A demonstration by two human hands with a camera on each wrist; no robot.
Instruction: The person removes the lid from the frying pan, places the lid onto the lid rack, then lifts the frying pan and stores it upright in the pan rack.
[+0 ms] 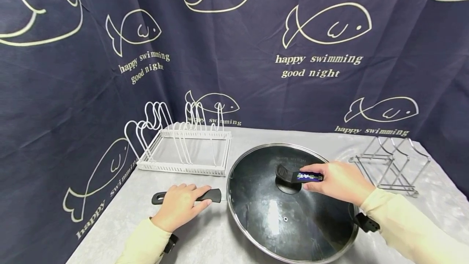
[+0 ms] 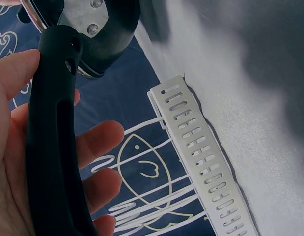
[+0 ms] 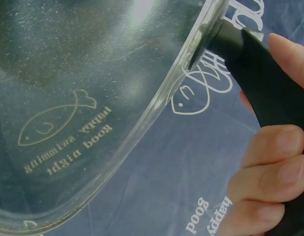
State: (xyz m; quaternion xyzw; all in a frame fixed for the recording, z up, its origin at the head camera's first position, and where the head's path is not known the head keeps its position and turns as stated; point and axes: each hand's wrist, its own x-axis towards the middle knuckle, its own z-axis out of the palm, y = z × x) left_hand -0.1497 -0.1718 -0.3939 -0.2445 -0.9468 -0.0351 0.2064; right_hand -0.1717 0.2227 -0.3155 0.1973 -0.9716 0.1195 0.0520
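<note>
Between two racks [image 1: 183,170], the pan [image 2: 126,32] is covered by the lid [image 1: 253,199]. The handle [image 1: 213,195] is gripped by the left hand [image 1: 180,206], the knob [image 1: 283,173] by the right hand [image 1: 338,179]; by uneven lifting, the pan could be tipped.

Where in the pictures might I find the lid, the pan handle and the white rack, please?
Lid [image 1: 296,207], head view: on the glass near its centre.
Pan handle [image 2: 43,132], left wrist view: on the middle of its grip.
White rack [image 1: 179,169], head view: on its front rail.

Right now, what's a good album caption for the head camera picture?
Left hand grips the pan handle; right hand grips the black lid handle.
</note>
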